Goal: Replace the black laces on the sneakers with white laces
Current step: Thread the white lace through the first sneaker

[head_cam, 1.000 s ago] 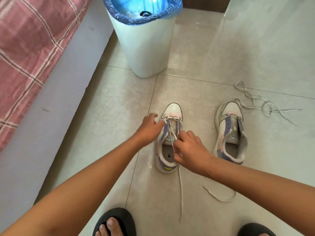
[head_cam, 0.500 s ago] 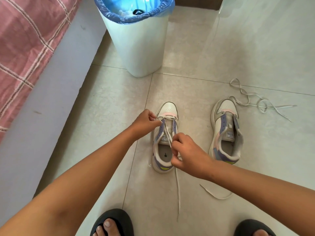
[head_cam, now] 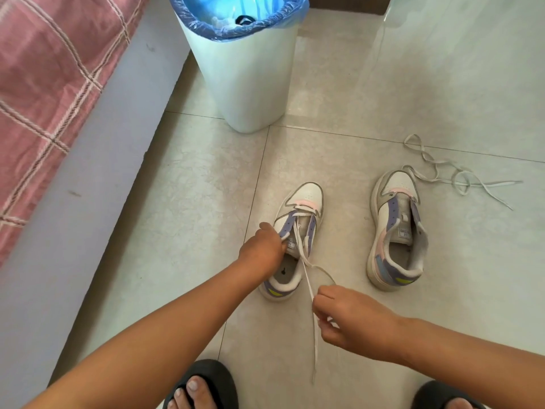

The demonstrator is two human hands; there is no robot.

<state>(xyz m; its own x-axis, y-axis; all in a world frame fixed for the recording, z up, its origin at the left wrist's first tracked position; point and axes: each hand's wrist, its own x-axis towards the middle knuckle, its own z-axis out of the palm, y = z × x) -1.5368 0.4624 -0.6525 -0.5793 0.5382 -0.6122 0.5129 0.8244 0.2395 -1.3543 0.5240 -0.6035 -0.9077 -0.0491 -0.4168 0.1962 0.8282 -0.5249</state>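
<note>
White lace (head_cam: 306, 278) runs taut from the left sneaker (head_cam: 295, 240) back to the right hand (head_cam: 351, 318), which pinches it near the sandalled feet, apparently drawing slack through an eyelet. The left hand (head_cam: 263, 250) grips the sneaker's collar, steadying it. A second earlier the right hand worked at the tongue. Farther right, the second sneaker (head_cam: 395, 231) sits unlaced, a spare lace (head_cam: 442, 175) beyond.

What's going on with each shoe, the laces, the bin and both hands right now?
Left sneaker: upright, partly laced with white lace.
Right sneaker: upright, no lace.
White lace: threaded through left sneaker, pulled toward the person.
Loose lace: lying tangled on the floor.
Bin: open, blue liner.
Left hand: holds left sneaker.
Right hand: pinches white lace.
</note>
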